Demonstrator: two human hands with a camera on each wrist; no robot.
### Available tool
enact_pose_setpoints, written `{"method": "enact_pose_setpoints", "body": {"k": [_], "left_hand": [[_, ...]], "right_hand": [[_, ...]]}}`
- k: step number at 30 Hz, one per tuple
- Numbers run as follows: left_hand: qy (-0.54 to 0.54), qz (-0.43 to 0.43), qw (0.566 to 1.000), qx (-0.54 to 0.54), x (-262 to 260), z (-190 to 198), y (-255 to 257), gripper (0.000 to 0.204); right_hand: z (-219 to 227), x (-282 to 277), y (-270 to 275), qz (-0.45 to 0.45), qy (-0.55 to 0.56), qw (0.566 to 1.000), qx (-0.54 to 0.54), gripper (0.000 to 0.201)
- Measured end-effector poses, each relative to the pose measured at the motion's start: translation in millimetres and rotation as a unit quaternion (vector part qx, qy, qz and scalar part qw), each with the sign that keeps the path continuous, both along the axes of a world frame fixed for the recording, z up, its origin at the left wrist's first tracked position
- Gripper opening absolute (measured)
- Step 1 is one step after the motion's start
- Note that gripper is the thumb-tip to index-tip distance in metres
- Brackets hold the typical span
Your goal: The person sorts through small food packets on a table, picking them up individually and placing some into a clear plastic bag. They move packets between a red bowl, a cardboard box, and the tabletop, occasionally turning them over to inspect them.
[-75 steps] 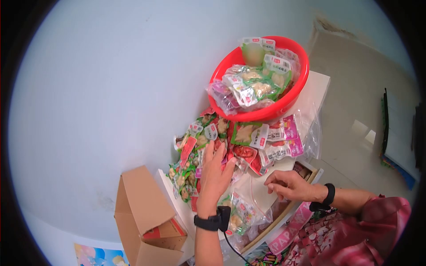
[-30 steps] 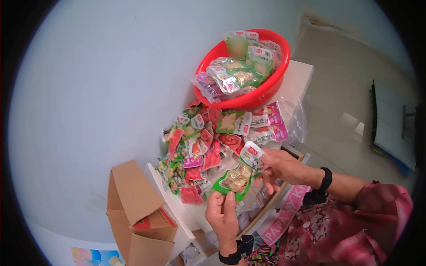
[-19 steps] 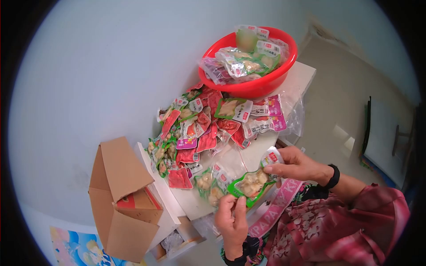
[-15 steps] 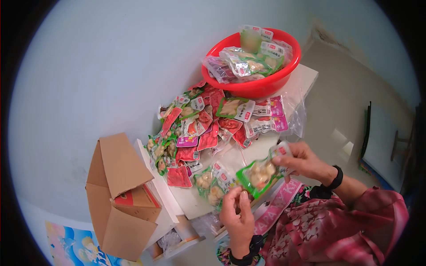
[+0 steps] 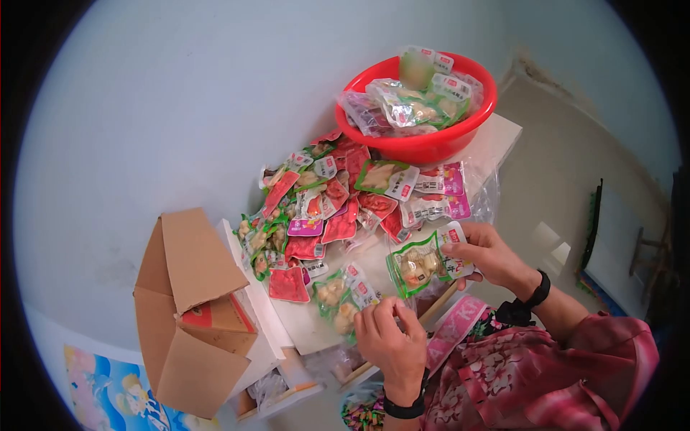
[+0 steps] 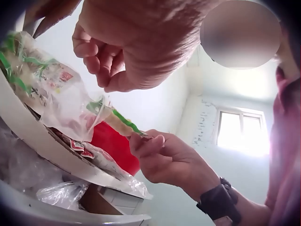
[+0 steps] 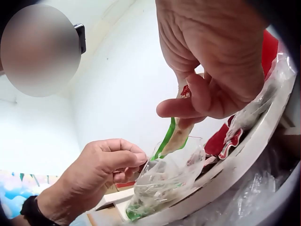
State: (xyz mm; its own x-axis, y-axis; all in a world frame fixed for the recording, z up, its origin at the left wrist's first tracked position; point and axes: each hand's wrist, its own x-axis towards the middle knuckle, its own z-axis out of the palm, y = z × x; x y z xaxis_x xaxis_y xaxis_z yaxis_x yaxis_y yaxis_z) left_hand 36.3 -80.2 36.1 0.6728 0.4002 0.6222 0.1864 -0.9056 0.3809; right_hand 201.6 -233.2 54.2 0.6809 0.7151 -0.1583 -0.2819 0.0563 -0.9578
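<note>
My right hand (image 5: 489, 255) pinches a green-and-white snack packet (image 5: 420, 266) by its printed white end; pale pieces show through its clear window. My left hand (image 5: 394, 341) has curled fingers and pinches the edge of a clear plastic bag (image 6: 70, 110). That bag lies on the white tabletop, with green-edged packets (image 5: 338, 302) showing through it. In the right wrist view, the lower end of the held packet (image 7: 176, 139) overlaps the bag's raised mouth, close to the left fingertips.
A heap of red, green and purple packets (image 5: 305, 248) covers the table's wall side. Behind it stands a red basin (image 5: 431, 147) full of bagged packets. An opened cardboard box (image 5: 194, 287) is at the left. Below the table's front edge, an open drawer (image 5: 298, 391) holds clear plastic.
The left hand went from the heap to the packet, then let go of it and took the clear bag's edge. The right hand, at first without a packet, now holds it over the bag.
</note>
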Motion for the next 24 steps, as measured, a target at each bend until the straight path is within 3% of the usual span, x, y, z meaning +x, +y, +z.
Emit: {"method": "enact_pose_setpoints", "body": {"k": [3,9,16,22,24], "left_hand": [[-0.048,0.03,0.998,-0.002,3,9,-5,0.035],[0.0,0.025,1.0,0.008,5,2,-7,0.033],[-0.088,0.004,0.984,-0.153,-5,-5,-7,0.009],[-0.133,0.022,0.955,-0.266,-8,12,-10,0.011],[-0.123,0.027,0.956,-0.267,-9,14,-7,0.011]], "right_hand": [[2,-2,7,-0.001,0.042,0.999,0.013,0.024],[-12,0,7,0.003,0.081,0.996,0.03,0.022],[-40,3,10,-0.036,0.069,0.994,0.08,0.018],[-41,-5,12,-0.059,-0.1,0.983,0.14,0.011],[-19,-6,-3,-0.049,-0.083,0.993,0.064,0.008]]}}
